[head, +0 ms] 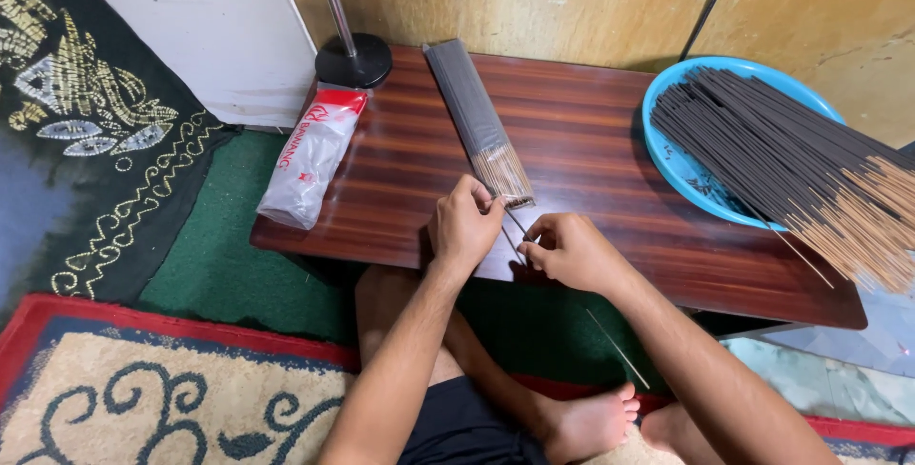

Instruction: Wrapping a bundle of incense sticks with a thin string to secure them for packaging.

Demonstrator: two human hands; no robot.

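Your left hand [464, 227] rested on the table [591, 141] near its front edge, fingers curled together and pinched at the bare bamboo end of the packet [479, 122], a flat clear sleeve of dark incense sticks. That packet lay on the table pointing away from you toward the wall, its tan stick ends nearest your hands. Your right hand [569, 251] sat just right of your left, also at the table's front edge, thumb and forefinger closed on a single thin stick [515, 222] that ran between your two hands. You could not tell from this view whether your left fingers gripped that same stick or only the packet's end.

At the table's right end stood a blue basin [672, 155], hanging partly over the edge and filled with a heap [791, 165] of loose sticks, dark along most of their length and pale at the ends that fanned out past the table's right side. At the table's left end lay a clear plastic bag [310, 160] with a red printed top, half off the edge. Behind it, at the table's back left corner, stood a round black base [354, 60] with a metal pole. Below the table's front edge, one stray stick [618, 349] lay over your legs, near your bare foot [586, 422].
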